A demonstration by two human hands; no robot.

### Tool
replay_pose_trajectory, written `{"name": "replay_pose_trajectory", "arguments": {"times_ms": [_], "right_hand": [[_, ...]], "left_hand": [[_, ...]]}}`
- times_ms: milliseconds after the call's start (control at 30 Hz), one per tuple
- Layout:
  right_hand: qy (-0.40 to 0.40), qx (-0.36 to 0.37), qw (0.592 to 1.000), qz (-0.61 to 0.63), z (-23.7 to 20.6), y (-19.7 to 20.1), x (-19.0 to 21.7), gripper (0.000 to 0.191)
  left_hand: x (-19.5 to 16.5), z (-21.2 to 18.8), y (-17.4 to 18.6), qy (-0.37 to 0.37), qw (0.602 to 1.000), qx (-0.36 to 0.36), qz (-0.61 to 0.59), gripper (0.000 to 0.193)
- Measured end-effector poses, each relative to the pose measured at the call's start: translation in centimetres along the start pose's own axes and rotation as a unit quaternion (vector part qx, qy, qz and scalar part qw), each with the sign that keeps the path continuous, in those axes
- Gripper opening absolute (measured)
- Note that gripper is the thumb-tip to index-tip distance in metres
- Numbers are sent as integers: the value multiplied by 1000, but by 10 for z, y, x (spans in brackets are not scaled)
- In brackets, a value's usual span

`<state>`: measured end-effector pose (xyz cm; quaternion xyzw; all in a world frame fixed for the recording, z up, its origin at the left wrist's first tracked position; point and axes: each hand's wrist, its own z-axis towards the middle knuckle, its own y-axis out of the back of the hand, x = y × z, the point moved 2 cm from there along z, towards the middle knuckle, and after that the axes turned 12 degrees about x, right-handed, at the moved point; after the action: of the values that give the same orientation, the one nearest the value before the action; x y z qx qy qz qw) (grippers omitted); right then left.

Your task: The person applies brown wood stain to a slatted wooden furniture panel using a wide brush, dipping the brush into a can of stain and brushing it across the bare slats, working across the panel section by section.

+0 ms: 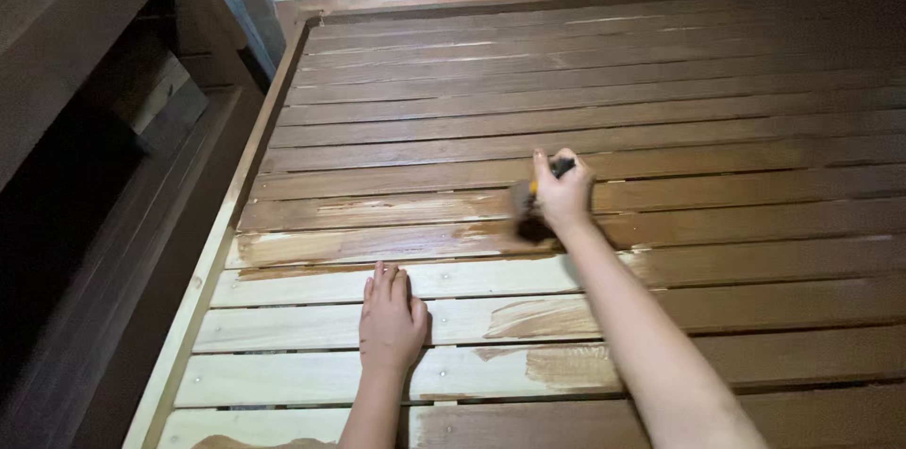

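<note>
1. While most of the frame was taken up by a slatted wooden platform (pixel 585 109), its boards ran left to right, stained dark brown across the upper and right parts and left pale and bare at the lower left.
2. Along the left edge of the frame stood dark wooden shelving (pixel 85 128), separated from the slats by the platform's pale side rail (pixel 203 288).
3. Patches of fresh brown stain (pixel 557 317) lay on the pale boards at lower centre, with streaky wet stain on the boards just left of centre.
4. The right hand (pixel 564 194), reaching in from the lower right, was closed in a fist around the handle of a paintbrush.
5. The left hand (pixel 390 321) lay flat, palm down, fingers together and extended, holding nothing, on a bare pale slat at lower centre.
6. The paintbrush (pixel 528 208) sat at the frame's centre, its dark bristles touching a slat at the border between stained and unstained wood, blurred.
</note>
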<state>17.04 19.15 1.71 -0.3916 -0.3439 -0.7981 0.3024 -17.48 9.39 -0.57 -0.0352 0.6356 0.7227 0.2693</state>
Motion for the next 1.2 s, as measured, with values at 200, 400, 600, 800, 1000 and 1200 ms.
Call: {"name": "replay_pose_trajectory", "arguments": {"times_ms": [200,400,600,800,1000,1200], "right_hand": [[-43,-101,994,-14,2,129,-61,26],[-157,-262,951,-53,-2,278,-88,30],[-57,-334,940,33,-17,182,-84,32],[-114,-238,960,-88,-8,150,-84,28],[-68,-332,941,-22,-41,175,-81,24],[-39,-259,961,-92,-65,50,-23,31]], "left_hand": [[3,-1,-1,-15,1000,1,13,44],[-3,-1,-3,-8,1000,12,19,42],[-8,1,-4,-6,1000,-1,20,43],[-3,-1,-5,-10,1000,-9,6,41],[-5,3,-7,-12,1000,8,11,40],[-9,3,-9,-31,999,-12,-21,41]]}}
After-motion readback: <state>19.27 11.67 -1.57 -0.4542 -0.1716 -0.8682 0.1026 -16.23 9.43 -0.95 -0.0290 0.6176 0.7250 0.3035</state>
